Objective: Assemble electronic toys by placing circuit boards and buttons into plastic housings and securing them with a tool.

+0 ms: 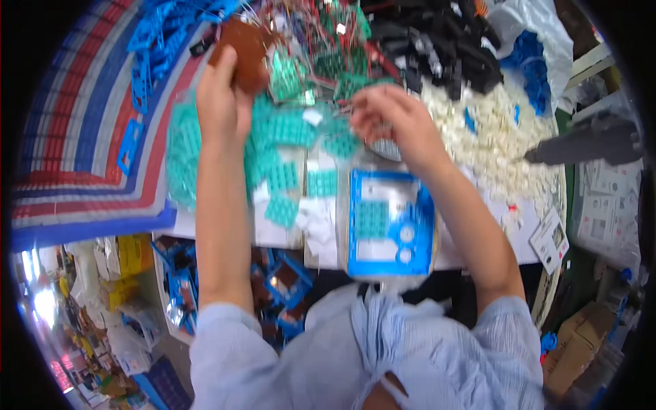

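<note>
My left hand (222, 102) grips a flat brown panel (242, 51), holding it raised over the far left of the table. My right hand (400, 123) is at the middle, beside the heap of wires, its fingers curled and slightly blurred. Whatever they pinch is too small to make out. Nearest me lies a blue plastic frame (355, 232) with a teal rubber keypad (372, 219) set in it. More teal keypads (280, 178) are scattered to its left. Just under my right hand sits a round, grey perforated disc (386, 149), partly covered.
Green circuit boards with wires (328, 65) are heaped at the back. Small white parts (471, 137) pile up at right, below black parts (444, 41). A dark tool (584, 143) juts in from the right. Blue frames with brown panels (287, 280) fill a box below the table's edge.
</note>
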Available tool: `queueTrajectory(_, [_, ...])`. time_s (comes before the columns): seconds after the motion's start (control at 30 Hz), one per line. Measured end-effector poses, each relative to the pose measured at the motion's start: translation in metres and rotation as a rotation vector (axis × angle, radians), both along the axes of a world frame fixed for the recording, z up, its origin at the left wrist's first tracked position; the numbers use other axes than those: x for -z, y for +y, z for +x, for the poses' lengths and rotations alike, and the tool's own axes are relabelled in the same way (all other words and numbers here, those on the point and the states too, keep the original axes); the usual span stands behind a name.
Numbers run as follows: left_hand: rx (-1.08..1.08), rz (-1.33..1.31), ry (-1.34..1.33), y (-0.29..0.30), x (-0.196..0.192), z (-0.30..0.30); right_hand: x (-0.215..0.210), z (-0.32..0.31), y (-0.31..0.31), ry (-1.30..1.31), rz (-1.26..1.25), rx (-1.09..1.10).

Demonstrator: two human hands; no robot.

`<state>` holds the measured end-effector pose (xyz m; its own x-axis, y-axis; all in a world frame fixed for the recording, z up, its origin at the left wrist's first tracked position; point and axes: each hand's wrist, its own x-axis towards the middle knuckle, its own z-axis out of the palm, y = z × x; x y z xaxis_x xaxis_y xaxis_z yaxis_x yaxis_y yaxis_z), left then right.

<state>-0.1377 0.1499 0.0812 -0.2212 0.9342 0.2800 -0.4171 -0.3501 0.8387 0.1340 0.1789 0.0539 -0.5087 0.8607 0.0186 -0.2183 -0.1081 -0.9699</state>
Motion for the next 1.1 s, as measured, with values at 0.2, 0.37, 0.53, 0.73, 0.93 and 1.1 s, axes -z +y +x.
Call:
queueTrajectory(0.2, [-0.256,0.077,0.056,0.002,-0.027,0.006,0.007,0.006,-0.029,-0.028,0.103,-0.058])
queueTrajectory(0.37, [0.061,-0.117,0.437,-0.061,-0.027,0.055,-0.008,0.019,-0.038,0.075,0.09,-0.043])
queueTrajectory(0.53, [0.125,-0.191,0.34,-0.111,-0.005,0.085,-0.013,0.024,-0.061,0.047,0.239,0.073])
queueTrajectory(0.73, [0.152,-0.223,0.247,-0.14,0.008,0.098,-0.011,0.027,-0.082,0.175,-0.071,-0.205])
queueTrajectory(0.93, [0.037,-0.225,0.044,-0.144,0.02,0.099,-0.008,0.032,-0.089,0.171,-0.212,-0.196])
queueTrajectory(1.1, [0.057,-0.317,-0.077,-0.145,0.015,0.096,-0.012,0.029,-0.093,0.184,-0.21,-0.28])
